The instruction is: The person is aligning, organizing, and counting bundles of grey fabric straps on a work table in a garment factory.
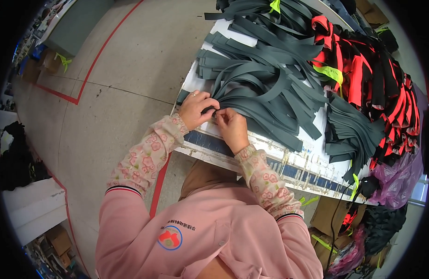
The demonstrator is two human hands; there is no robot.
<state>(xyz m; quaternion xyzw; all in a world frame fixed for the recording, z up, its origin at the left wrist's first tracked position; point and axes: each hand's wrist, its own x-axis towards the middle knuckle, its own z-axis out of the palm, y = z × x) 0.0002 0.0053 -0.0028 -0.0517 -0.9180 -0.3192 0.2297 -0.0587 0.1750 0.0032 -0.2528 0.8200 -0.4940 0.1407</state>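
Bundles of long dark grey fabric strips (275, 88) lie fanned over the white tabletop (319, 128). At the table's near left corner, my left hand (196, 110) is closed, its fingers curled over the gathered ends of the nearest bundle. My right hand (231, 129) is right beside it, thumb and fingertips pinched together at the same strip ends. The fingertips almost meet, and the small part between the right ones is hidden. Floral sleeve covers reach to both wrists.
Red and black fabric pieces (363, 69) are heaped along the table's far right side, with a yellow-green tag (329, 73) among them. A purple plastic bag (400, 179) hangs at the right end. Cardboard boxes (329, 215) stand below. Red tape (107, 44) marks the floor at left.
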